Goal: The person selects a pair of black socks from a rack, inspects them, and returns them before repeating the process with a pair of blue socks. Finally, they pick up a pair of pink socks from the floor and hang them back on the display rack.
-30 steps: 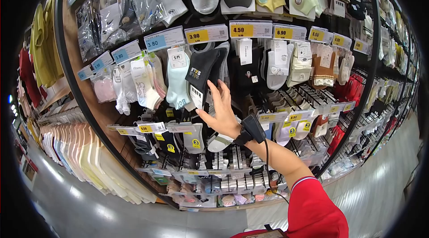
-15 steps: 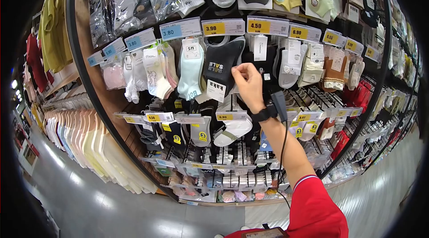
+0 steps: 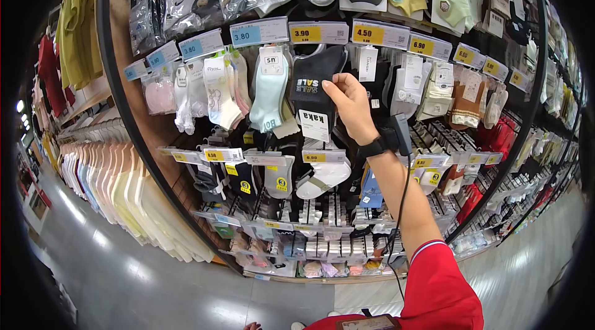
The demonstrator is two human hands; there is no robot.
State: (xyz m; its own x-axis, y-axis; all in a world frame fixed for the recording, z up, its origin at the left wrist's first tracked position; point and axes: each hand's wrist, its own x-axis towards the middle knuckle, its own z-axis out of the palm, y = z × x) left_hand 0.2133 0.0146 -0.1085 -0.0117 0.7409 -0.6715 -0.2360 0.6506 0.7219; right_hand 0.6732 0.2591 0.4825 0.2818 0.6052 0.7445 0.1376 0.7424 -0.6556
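- Head view: right hand [image 3: 350, 105] raised at the sock rack, fingertips pinching the right edge of a black sock [image 3: 316, 82] printed "SALE"; the sock hangs on its hook, not lifted off.
- Just left of the hand: light blue sock [image 3: 268, 91]. Above it: yellow 3.90 price tag [image 3: 319, 33].
- Wrist device [image 3: 396, 135] with its cable sits below the hand.
- Left hand not visible.
- Progress: sock gripped, removal from the hook left.

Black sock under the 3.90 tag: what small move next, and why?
Probably ease the black sock outward along its hook. The right hand pinches its upper edge, but it hangs on the rack between the pale blue sock and darker pairs.
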